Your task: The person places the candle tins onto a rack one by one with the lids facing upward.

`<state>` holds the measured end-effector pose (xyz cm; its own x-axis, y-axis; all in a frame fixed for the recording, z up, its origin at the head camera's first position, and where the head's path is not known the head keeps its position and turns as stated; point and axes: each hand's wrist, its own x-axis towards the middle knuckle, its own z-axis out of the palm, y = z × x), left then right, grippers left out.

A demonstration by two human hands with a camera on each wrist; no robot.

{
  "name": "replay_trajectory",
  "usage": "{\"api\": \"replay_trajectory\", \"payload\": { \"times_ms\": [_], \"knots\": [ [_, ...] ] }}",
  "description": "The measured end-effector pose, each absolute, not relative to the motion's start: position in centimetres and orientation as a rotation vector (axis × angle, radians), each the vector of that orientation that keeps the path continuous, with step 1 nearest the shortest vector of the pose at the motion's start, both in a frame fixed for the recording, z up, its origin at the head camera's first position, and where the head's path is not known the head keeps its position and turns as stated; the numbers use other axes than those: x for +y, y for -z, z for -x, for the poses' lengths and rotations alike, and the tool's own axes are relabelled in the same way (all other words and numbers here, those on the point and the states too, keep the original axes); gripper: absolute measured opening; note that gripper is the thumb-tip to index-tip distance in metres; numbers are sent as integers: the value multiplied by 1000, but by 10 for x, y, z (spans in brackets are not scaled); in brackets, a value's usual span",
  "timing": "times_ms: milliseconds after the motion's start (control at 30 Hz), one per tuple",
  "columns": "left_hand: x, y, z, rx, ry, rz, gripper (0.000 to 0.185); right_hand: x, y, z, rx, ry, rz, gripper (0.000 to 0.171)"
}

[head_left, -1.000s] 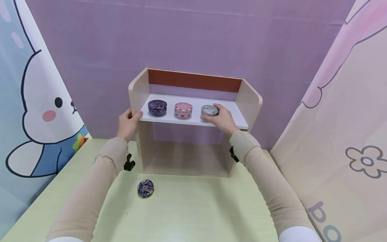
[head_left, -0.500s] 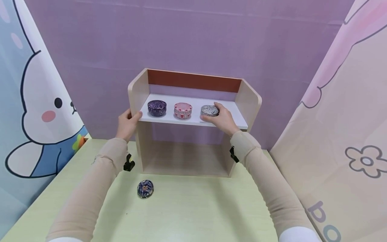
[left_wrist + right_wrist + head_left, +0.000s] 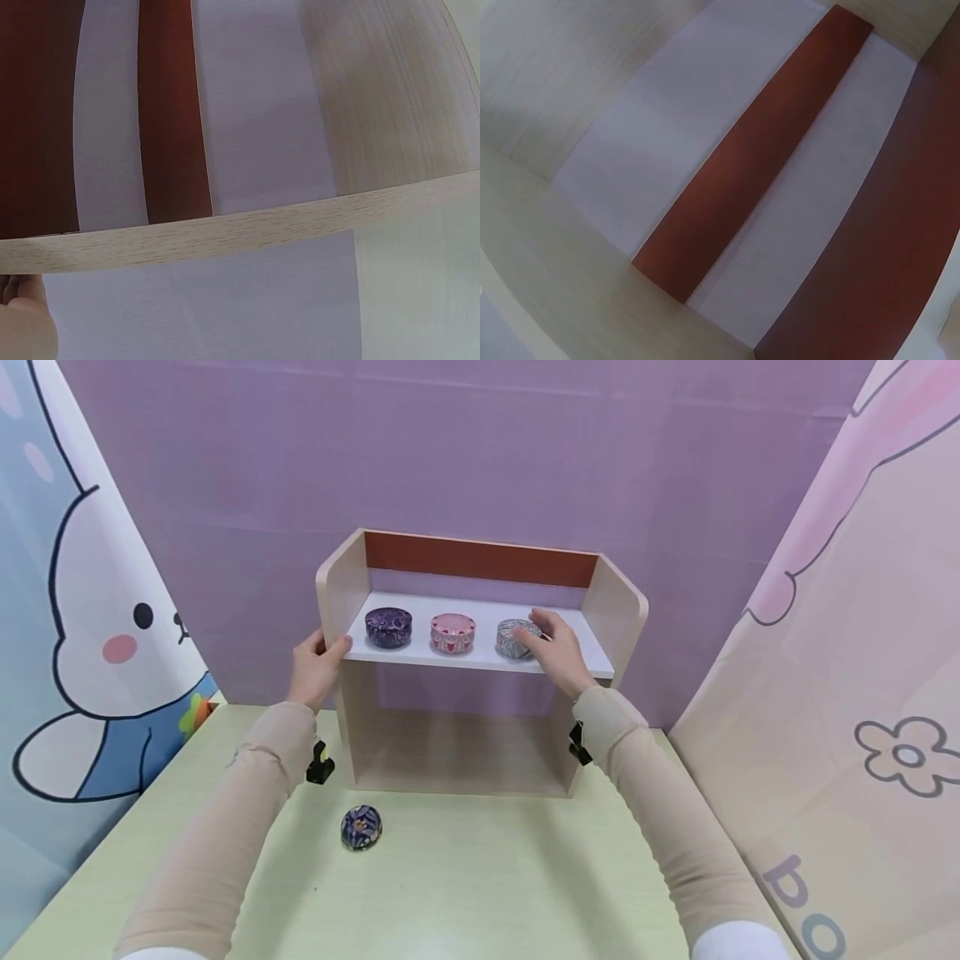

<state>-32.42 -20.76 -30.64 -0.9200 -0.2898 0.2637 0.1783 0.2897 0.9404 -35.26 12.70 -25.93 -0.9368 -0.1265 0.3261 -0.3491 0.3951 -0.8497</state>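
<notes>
A two-level wooden desk shelf stands on the table, with three round tins in a row on its white upper board. From the left they are a dark purple tin, a pink tin with hearts and a black-and-white patterned tin. My right hand is at the patterned tin, its fingers loosened and spread and the thumb over the lid's right part. With my left hand I grip the shelf's left side; part of that hand shows low in the left wrist view.
On the pale green table, in front of the shelf's left side, lies a blue patterned tin. A purple cloth hangs behind, with printed curtains at both sides. The right wrist view shows the shelf's underside and a brown back strip.
My right hand has loosened from the patterned tin; its thumb has risen from the front to over the lid, and the fingers have lifted. The left hand stays put.
</notes>
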Motion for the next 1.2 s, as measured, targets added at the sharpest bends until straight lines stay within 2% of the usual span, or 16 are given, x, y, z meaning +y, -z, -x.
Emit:
{"api": "replay_trajectory", "payload": {
  "times_ms": [500, 700, 933, 1033, 1200],
  "knots": [
    [-207, 305, 325, -2178, 1665, -101, 54, 132, 268, 338, -2100, -1619, -362, 43],
    [-207, 304, 323, -2193, 1669, -105, 55, 132, 279, 318, -1982, -1646, -444, 31],
    [-207, 305, 322, -2200, 1668, -103, 54, 133, 295, 295, -2045, -1665, -466, 27],
    [-207, 305, 322, -2199, 1665, -101, 54, 133, 302, 289, -2151, -1646, -540, 28],
    [-207, 303, 321, -2199, 1661, -106, 54, 130, 315, 283, -2516, -1462, -817, 32]
  ]
}}
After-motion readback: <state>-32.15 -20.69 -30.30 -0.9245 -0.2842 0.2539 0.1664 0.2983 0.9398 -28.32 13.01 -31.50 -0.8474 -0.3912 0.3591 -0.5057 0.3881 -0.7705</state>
